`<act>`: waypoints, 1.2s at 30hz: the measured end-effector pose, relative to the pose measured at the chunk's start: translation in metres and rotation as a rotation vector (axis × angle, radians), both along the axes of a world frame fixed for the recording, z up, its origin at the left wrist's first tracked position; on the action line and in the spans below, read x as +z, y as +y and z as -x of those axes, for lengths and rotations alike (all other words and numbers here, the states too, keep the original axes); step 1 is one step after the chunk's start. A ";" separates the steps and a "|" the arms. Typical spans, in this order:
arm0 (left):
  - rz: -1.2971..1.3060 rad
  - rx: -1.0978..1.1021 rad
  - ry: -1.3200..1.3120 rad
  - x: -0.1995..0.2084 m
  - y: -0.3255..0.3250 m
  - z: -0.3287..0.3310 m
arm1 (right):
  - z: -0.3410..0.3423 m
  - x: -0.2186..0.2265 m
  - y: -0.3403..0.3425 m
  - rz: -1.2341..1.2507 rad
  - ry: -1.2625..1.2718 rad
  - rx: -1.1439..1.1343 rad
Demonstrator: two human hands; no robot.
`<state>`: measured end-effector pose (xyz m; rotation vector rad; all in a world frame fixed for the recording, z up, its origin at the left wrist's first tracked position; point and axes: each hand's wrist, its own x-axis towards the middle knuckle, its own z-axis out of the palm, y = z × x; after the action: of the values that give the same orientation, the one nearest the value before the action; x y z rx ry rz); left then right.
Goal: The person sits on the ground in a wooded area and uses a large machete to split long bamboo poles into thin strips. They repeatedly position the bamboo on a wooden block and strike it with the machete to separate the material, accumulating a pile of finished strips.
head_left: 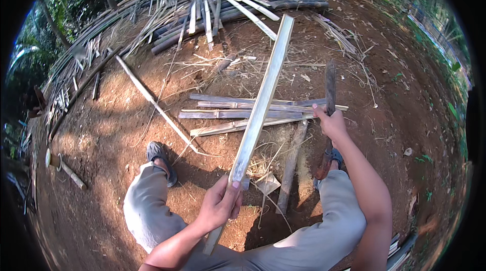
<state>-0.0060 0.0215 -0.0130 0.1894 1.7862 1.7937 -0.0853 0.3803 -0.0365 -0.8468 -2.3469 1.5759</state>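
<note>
A long split bamboo strip [263, 104], pale on its inner face, runs slantwise from near my lap up and away to the right. My left hand [220, 202] is closed around its near part, with the thumb on the pale face. My right hand [331, 125] is closed on a machete [330, 86], its dark, flat blade pointing up and away. The machete's curved brown handle end [323, 167] shows below that hand, by my right knee. Beyond both hands, several split bamboo pieces [228, 114] lie crosswise on the ground, partly behind the strip.
Bare reddish soil [121, 164] carries fibres and shavings. A flat wooden piece [292, 167] lies between my feet, beside a small pale block [268, 184]. One long pole [152, 99] slants at the left. Far off is a large bamboo pile [238, 10], with trees behind.
</note>
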 end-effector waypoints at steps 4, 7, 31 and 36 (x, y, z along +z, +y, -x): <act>-0.241 0.226 0.144 0.003 -0.002 0.016 | -0.009 0.014 -0.065 0.036 0.013 0.399; -0.246 0.393 0.267 0.010 -0.012 0.032 | -0.023 0.024 -0.124 0.246 0.039 0.647; 1.601 -0.405 1.129 0.125 -0.104 0.150 | -0.014 0.038 -0.081 -0.313 0.122 0.900; 1.416 -0.577 0.438 0.138 -0.128 0.142 | -0.013 0.040 -0.072 -0.447 0.505 0.741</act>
<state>-0.1476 -0.1065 0.1247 0.4463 2.4980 -0.1220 -0.0720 0.3080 0.0037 0.5167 -2.5513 1.1502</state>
